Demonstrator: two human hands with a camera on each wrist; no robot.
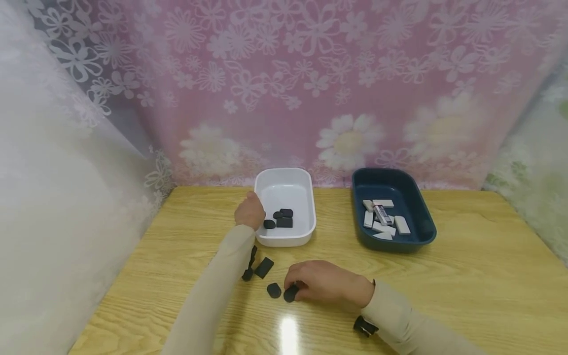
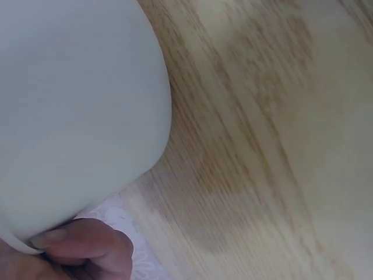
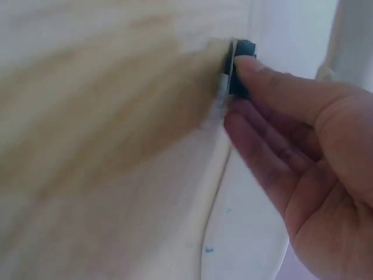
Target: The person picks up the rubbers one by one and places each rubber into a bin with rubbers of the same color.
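Note:
At the white bin point(image 1: 285, 242), my left hand point(image 1: 250, 212) grips the left rim. The left wrist view shows the curled fingers point(image 2: 93, 245) at the rim, beside the bin's smooth outer wall point(image 2: 87, 105). Several black erasers point(image 1: 284, 223) lie inside, toward the near end. My right hand point(image 1: 326, 282) is low over the table in front of the bin, thumb and fingers pinching a rounded black eraser point(image 1: 291, 294). In the right wrist view the thumb presses flat on this dark eraser point(image 3: 246, 48). Just left of it lies another rounded black eraser point(image 1: 273, 290), and a rectangular one point(image 1: 264, 267) farther back.
To the right stands a dark blue bin point(image 1: 397, 246) holding several white erasers point(image 1: 402, 225), one in a printed sleeve point(image 1: 382, 215). A pink flowered curtain point(image 1: 310, 123) hangs behind the wooden table point(image 1: 470, 276). Black wrist straps point(image 1: 366, 326) show at the sleeves.

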